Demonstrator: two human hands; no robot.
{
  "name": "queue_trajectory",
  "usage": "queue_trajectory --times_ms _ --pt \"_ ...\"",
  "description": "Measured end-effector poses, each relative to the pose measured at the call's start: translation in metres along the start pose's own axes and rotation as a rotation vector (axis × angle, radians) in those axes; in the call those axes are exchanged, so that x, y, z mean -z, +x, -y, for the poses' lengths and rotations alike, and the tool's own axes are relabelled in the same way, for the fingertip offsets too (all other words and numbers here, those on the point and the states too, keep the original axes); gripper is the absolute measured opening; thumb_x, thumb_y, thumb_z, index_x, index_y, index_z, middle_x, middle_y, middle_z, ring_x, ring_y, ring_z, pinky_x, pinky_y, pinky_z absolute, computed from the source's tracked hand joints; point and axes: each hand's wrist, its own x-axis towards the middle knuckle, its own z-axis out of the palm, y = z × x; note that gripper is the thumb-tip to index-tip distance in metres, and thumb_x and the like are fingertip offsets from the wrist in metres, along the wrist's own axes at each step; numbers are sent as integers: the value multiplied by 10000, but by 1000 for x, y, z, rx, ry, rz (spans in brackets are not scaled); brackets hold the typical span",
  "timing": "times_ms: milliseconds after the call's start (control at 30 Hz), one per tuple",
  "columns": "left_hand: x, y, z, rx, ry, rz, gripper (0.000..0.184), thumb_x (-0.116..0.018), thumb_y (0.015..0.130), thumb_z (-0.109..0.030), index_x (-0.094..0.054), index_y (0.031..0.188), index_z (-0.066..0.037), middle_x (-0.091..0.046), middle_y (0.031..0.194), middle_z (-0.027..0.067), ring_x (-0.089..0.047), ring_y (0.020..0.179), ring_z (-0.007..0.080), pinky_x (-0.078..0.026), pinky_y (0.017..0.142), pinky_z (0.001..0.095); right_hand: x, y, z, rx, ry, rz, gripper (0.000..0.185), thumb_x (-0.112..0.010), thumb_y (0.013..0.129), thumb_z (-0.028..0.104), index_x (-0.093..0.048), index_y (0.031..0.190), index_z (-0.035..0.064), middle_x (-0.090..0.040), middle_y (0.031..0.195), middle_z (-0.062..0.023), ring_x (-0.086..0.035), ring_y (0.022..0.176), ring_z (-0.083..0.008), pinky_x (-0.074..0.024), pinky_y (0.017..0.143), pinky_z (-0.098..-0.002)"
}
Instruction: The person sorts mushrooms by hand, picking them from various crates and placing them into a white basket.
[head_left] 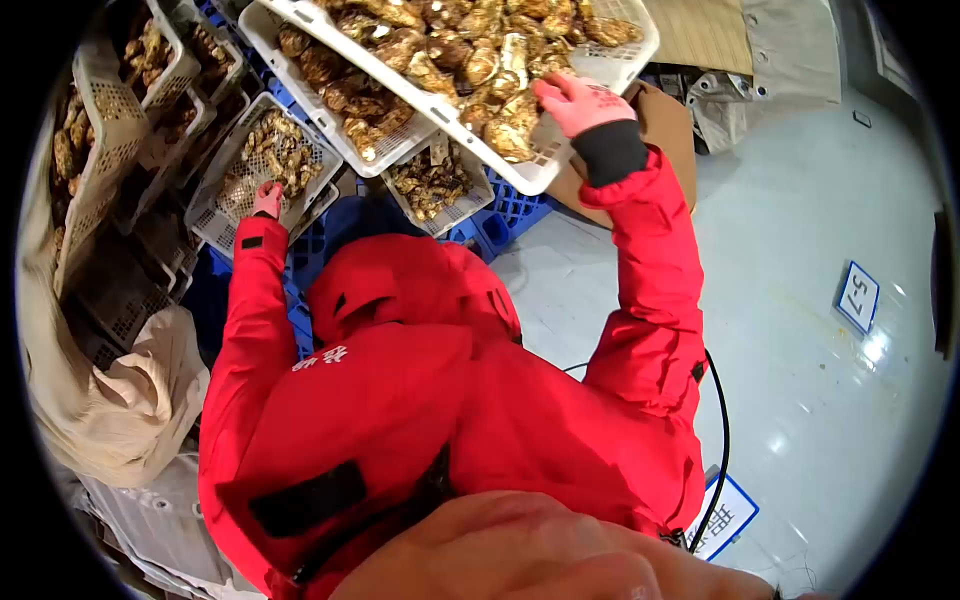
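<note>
My right hand [588, 106], in a pink glove with a black cuff, reaches into a large white crate [540, 180]. Its fingers stretch over the oysters [512, 125] at the right end and touch them; I see no oyster lifted clear. My left hand [268, 198], also gloved, is low over a smaller white crate [215, 225] on the left, beside a loose heap of oysters [285, 150]. Its fingers look curled in, and whatever they may hold is too small to make out.
Another oyster crate [370, 165] lies under the large one, with a small crate [440, 225] below. Stacked crates [110, 110] line the left, near beige cloth [150, 400]. Blue pallets [510, 215] lie beneath. A black cable [724, 430] hangs beside my right sleeve; a sign [857, 297] marks the floor.
</note>
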Motion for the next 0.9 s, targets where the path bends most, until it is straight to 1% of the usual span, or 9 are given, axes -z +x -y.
queue_trajectory --times_ms 133,233,267,400,500,600,733,833,900 --pt "-57 -90 -119 42 -48 227 450 -569 881 -321 -503 1212 -24 -608 1043 43 -569 861 140 -442 714 232 -3 15 0 5 60 89 442 -469 807 474 -634 957 92 -654 924 -153 -610 894 -319 -453 804 -408" --pt "-85 -150 -184 -59 -115 461 427 -556 893 -309 -522 1196 -10 -608 1068 58 -570 900 144 -451 737 243 -4 21 -10 -16 127 129 434 -574 801 429 -629 1078 99 -672 856 -88 -640 765 -222 -485 681 -338" --pt "-100 -176 -203 -57 -129 471 427 -550 898 -306 -522 1197 -1 -607 1081 67 -573 907 148 -454 750 248 -19 29 -32 9 390 102 406 -623 791 383 -644 1078 97 -672 840 -25 -630 715 -118 -476 619 -267" --pt "-145 -253 -269 -109 -167 691 458 -546 902 -297 -495 1221 27 -593 1132 123 -575 1031 199 -451 856 286 14 -6 -21 -64 889 136 298 -650 785 248 -665 1032 82 -672 819 -15 -605 676 -74 -452 569 -209" --pt "-182 -300 -309 -110 -79 773 433 -516 920 -277 -497 1197 55 -581 1157 133 -561 1063 215 -427 899 297 1 -21 -27 1 1054 -64 293 -639 797 208 -657 1047 58 -666 811 -27 -591 669 -76 -444 581 -192" --pt "-211 -326 -332 -202 -16 1037 429 -487 933 -302 -508 1188 43 -584 1139 121 -563 1030 194 -427 892 298 33 -66 5 4 1182 -325 327 -624 803 127 -616 1103 -2 -658 869 -50 -588 742 -81 -462 682 -209" --pt "-258 -359 -362 -171 -76 1147 576 -520 899 -397 -465 1215 82 -574 1145 136 -557 1033 192 -423 891 305 22 -90 37 82 1398 -524 368 -632 785 73 -585 1144 5 -646 964 -42 -551 757 -65 -452 700 -200" --pt "-281 -360 -357 -219 -162 1048 650 -514 884 -473 -431 1251 57 -536 1211 124 -538 1102 211 -411 926 313 6 -106 60 147 1108 -684 353 -651 752 45 -611 1103 26 -626 995 -45 -539 741 -93 -462 686 -225" --pt "-284 -360 -361 -134 -240 1003 522 -496 924 -382 -454 1221 46 -538 1210 130 -551 1081 214 -425 915 324 -5 -111 62 336 844 -736 375 -664 763 33 -589 1130 15 -612 1014 -72 -552 825 -123 -455 740 -251"
